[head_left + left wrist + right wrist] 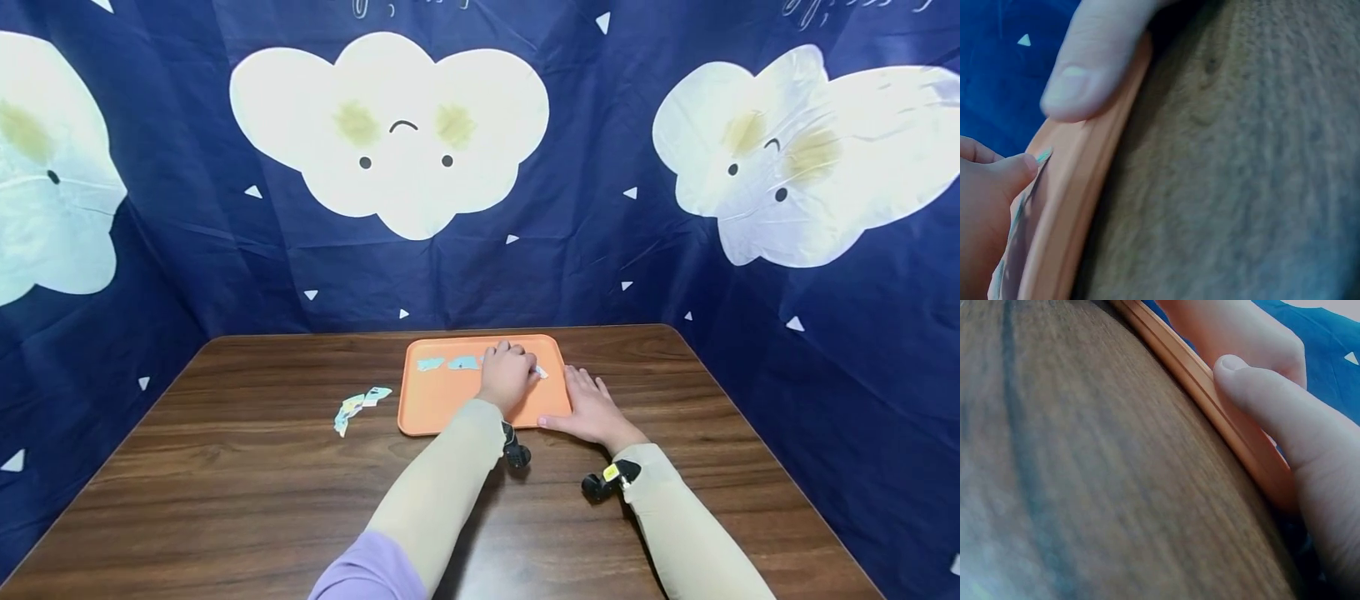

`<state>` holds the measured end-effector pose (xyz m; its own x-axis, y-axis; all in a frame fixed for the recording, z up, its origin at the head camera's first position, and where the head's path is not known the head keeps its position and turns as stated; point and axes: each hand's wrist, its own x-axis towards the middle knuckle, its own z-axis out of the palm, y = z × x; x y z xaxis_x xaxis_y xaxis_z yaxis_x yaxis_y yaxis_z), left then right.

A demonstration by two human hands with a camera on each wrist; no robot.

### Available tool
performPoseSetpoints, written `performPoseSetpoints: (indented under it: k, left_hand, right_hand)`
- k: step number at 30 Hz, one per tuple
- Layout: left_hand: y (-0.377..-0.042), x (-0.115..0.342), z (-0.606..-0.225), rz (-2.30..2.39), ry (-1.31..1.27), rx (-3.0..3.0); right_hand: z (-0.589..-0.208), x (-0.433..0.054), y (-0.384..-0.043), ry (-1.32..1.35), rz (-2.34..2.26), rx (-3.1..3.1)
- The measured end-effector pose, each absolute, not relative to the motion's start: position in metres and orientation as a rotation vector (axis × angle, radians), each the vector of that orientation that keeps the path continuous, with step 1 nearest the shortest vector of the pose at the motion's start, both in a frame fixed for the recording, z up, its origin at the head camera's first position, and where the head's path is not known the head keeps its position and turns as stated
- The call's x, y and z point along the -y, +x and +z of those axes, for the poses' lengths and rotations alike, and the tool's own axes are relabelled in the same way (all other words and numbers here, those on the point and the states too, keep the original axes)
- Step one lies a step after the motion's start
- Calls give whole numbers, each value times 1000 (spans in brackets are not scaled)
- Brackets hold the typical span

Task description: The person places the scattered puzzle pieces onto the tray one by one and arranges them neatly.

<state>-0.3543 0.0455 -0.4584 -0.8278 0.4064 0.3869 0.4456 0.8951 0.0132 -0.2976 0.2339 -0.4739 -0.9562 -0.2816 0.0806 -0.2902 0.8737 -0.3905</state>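
Observation:
An orange tray [441,408] lies on the wooden table. Over its far right part, my left hand [506,379] bends its fingers down, with the thumb against a small paper piece [542,372]. The left wrist view shows this thumb [1019,172] at the tip of a pale blue piece [1044,155]. Two light blue irregular scraps [462,363] lie in a row left of that hand, which partly covers another. My right hand [592,408] rests at the tray's right side, fingers extended. Its thumb [1260,387] touches the tray's rim [1204,403].
Several loose paper scraps [356,406], printed in blue, white and yellow, lie left of the tray on the brown table [247,467]. A dark blue curtain [465,283] with white clouds hangs behind the table and along its sides.

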Motion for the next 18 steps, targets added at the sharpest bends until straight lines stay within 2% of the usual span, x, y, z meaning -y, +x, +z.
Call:
performPoseSetpoints:
  k: [18]
  left_hand:
    - [-360, -64, -458, -84, -602, 2723]
  right_hand:
    - [-472, -233, -296, 447, 658, 3007]
